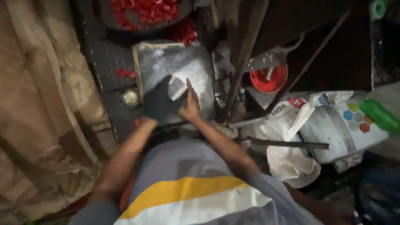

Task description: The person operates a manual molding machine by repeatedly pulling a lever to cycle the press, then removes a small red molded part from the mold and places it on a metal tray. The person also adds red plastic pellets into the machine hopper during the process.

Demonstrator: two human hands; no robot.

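Left hand (160, 102) (dark glove) grips small block (178, 87) over plate (175, 66). Right hand (191, 106) beside, forefinger out, others curled. Step: positioning block; next needs steadying.

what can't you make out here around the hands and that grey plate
- Head view, left hand: a dark glove hides the fingers.
- Small pale block: blurred; its material is unclear.
- Right hand: blurred, so contact with the grey plate is unclear.
- Red pieces: cut off by the top edge.
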